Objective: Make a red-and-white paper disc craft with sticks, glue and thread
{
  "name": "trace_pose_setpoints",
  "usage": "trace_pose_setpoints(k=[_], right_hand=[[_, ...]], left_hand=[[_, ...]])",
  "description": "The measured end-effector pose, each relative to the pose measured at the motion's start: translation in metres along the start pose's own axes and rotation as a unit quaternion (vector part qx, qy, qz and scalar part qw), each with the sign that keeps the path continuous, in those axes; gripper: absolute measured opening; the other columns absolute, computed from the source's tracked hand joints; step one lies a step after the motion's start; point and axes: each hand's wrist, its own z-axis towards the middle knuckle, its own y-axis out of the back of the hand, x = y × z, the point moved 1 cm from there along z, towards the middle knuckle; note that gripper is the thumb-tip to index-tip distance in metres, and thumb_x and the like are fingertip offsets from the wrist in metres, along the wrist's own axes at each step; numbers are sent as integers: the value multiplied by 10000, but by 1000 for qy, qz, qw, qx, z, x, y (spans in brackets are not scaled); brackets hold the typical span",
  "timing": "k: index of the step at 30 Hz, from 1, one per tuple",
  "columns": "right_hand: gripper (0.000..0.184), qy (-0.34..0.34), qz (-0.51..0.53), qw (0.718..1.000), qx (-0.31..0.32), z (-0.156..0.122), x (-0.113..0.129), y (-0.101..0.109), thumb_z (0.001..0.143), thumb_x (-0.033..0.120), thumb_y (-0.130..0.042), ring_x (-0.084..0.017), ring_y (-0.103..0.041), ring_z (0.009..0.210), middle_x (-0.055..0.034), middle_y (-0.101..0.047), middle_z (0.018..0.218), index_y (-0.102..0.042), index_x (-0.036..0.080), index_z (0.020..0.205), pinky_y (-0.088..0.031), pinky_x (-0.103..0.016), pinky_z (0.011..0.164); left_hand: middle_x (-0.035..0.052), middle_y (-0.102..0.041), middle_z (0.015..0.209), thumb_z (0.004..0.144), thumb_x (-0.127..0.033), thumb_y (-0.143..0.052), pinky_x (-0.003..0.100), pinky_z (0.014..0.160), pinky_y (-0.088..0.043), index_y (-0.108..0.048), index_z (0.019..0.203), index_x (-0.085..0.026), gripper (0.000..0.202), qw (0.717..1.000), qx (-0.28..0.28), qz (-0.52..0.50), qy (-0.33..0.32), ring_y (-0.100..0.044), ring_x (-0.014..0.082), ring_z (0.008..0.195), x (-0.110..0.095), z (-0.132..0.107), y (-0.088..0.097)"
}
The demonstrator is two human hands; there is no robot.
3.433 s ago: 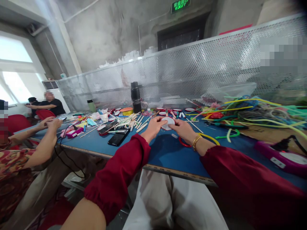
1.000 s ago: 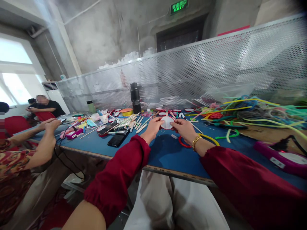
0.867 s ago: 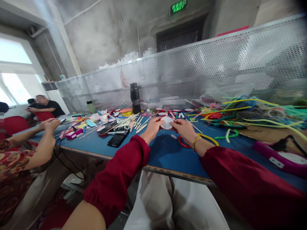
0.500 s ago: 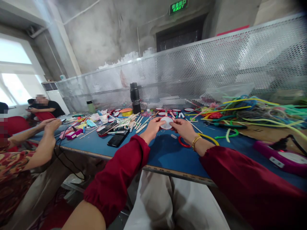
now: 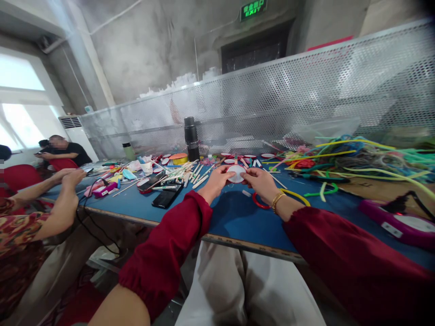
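Between my two hands is a small round white disc with a red rim (image 5: 235, 174), its pale face turned towards me above the blue table (image 5: 234, 217). My left hand (image 5: 217, 181) pinches its left edge, thumb on the face. From the right, my right hand (image 5: 261, 181) grips the opposite edge between thumb and fingers. A short stick-like piece (image 5: 235, 158) shows just above the disc; whether it is joined to it I cannot tell. Under my right wrist lie a red ring (image 5: 260, 202) and a yellow tube (image 5: 299, 195). A small whitish piece (image 5: 246, 193) rests below the disc.
Left of my hands are a black phone (image 5: 166, 197), several pale sticks (image 5: 200, 176) and a black bottle (image 5: 191, 138). Coloured strips (image 5: 380, 163) and a purple device (image 5: 397, 222) lie at right. A co-worker's hands (image 5: 71, 176) are at far left. A perforated metal screen (image 5: 272, 104) stands behind.
The disc's face tilts very slightly between my fingers, with more of its red rim showing at the top. Both hands keep the same hold and place.
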Motion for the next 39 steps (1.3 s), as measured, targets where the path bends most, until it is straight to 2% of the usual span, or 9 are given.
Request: trace_pose_setpoints(k=[8,12,17,20,23,26,31,39], right_hand=[[390,20,-9,1000,-2,0,4,1,667,552,-785,-153,-636,617,-5,-653,650,-630,209,765,-445,-249,536],[385,80,-37,996,-4,0,5,4,702,570,-775,-181,-661,679,-14,-681,684,-654,214,784,-492,-290,622],[266,161,-102,981,-25,-2,9,7,812,491,-692,-181,-625,687,-21,-696,747,-685,225,807,-495,-314,681],[227,180,-141,973,-40,-5,13,7,837,448,-672,-193,-629,706,-36,-712,776,-711,224,842,-490,-319,679],[225,217,-165,961,-54,-11,21,6,847,421,-665,-213,-655,778,-64,-740,888,-741,223,923,-510,-333,714],[198,278,-203,936,-71,-16,28,6,844,353,-661,-224,-661,828,-85,-744,976,-752,226,967,-522,-347,738],[181,372,-234,896,-69,-20,35,6,867,247,-616,-231,-653,864,-77,-736,945,-758,233,980,-518,-366,789],[131,382,-236,890,-78,-22,40,4,857,242,-610,-228,-622,806,-68,-691,833,-737,220,883,-495,-365,764]], left_hand=[[44,-711,893,684,-188,-758,272,742,-483,-736,1003,-138,323,998,-1,50,-32,-602,140,742,1,4,4],[43,-738,940,676,-211,-780,271,791,-487,-768,1002,-156,331,994,24,54,-91,-620,149,807,1,9,6],[64,-760,1007,690,-205,-791,293,890,-488,-793,913,-170,226,987,6,63,-146,-652,178,928,-4,8,5],[64,-764,1017,691,-192,-790,304,911,-489,-795,899,-176,208,987,4,67,-146,-658,181,943,-6,7,3],[58,-766,973,692,-184,-783,307,905,-496,-796,893,-173,202,987,16,66,-144,-659,174,911,-6,6,2],[54,-759,924,691,-183,-778,301,882,-500,-795,872,-170,182,986,38,64,-152,-651,164,869,-5,5,2],[59,-751,925,667,-171,-790,288,868,-495,-786,850,-164,183,985,51,57,-154,-644,159,871,-5,5,3],[41,-722,861,642,-242,-853,297,864,-490,-751,840,-146,242,988,69,49,-126,-626,142,821,-3,7,3]])
